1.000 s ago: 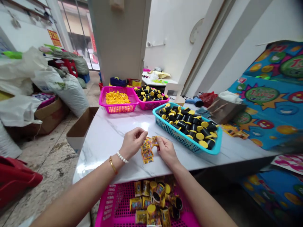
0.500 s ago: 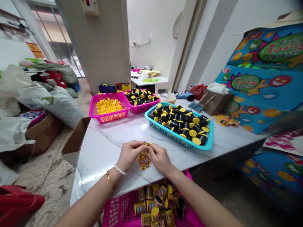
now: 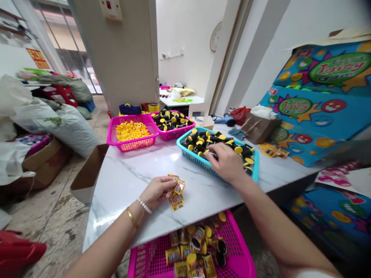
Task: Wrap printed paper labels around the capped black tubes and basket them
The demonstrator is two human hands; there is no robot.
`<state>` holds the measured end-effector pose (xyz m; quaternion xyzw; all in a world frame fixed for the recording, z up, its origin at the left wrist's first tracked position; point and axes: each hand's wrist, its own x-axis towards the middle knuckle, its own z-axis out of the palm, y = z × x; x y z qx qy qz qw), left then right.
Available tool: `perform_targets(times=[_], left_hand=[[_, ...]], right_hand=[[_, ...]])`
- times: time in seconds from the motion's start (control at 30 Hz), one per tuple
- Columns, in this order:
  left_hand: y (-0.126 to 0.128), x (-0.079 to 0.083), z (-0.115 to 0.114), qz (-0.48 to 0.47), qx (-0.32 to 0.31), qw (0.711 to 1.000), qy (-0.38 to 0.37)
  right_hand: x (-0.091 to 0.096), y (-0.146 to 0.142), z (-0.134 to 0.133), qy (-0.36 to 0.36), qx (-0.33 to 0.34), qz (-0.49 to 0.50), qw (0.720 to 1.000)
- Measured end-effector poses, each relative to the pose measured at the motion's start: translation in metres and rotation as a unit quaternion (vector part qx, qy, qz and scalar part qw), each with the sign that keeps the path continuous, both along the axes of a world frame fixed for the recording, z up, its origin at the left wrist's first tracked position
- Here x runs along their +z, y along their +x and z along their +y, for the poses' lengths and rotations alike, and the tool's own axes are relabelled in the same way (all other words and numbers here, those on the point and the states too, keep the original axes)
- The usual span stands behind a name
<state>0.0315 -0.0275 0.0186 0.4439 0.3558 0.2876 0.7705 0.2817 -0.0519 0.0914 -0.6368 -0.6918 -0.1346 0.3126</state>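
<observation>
Glossy label sleeves point(image 3: 176, 192) pinched in left hand point(image 3: 158, 192); right hand point(image 3: 227, 162) curls over cylindrical black tubes point(image 3: 203, 141)

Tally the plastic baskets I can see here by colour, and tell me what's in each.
Pink baskets: 3. One with yellow caps, one with black tubes, and one below the table edge with wrapped tubes.
Blue baskets: 1. The blue basket holds black tubes with yellow caps; the right hand reaches into it, while the left hand holds label strips.
Total: 4 baskets.
</observation>
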Motion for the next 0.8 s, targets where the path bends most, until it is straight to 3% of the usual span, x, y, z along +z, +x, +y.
perform_targets(times=[0.07, 0.13, 0.23, 0.33, 0.4, 0.43, 0.5, 0.53, 0.63, 0.73, 0.8], left_hand=[[-0.001, 0.000, 0.001, -0.009, -0.008, 1.000, -0.014], [-0.002, 0.000, 0.003, -0.011, -0.001, 0.999, -0.030], [-0.003, -0.002, 0.007, -0.014, 0.020, 0.999, -0.040], [-0.005, -0.005, 0.010, -0.017, 0.032, 0.998, -0.048], [-0.005, -0.006, 0.012, -0.023, 0.038, 0.997, -0.062], [-0.005, -0.007, 0.012, -0.029, 0.044, 0.996, -0.069], [-0.004, -0.006, 0.012, -0.041, 0.058, 0.994, -0.086], [-0.004, -0.005, 0.012, -0.048, 0.062, 0.993, -0.093], [-0.003, -0.002, 0.011, -0.073, 0.050, 0.990, -0.110], [-0.003, 0.000, 0.010, -0.089, 0.032, 0.988, -0.125], [-0.003, 0.001, 0.010, -0.089, 0.031, 0.987, -0.133]], right_hand=[[0.017, 0.021, 0.024, -0.119, -0.033, -0.080, 0.989], [0.024, 0.036, 0.045, -0.236, 0.009, -0.129, 0.963], [0.029, 0.049, 0.061, -0.303, 0.057, -0.154, 0.939], [0.034, 0.056, 0.051, -0.308, 0.078, -0.148, 0.937], [0.034, 0.053, 0.031, -0.277, 0.065, -0.116, 0.952], [0.032, 0.049, 0.019, -0.250, 0.058, -0.078, 0.963], [0.024, 0.033, -0.009, -0.164, 0.067, 0.097, 0.979], [0.016, 0.022, -0.021, -0.133, 0.109, 0.210, 0.962], [-0.014, -0.018, -0.044, -0.168, 0.211, 0.440, 0.856], [-0.046, -0.051, -0.043, -0.191, 0.214, 0.583, 0.760], [-0.061, -0.064, -0.035, -0.175, 0.199, 0.637, 0.724]])
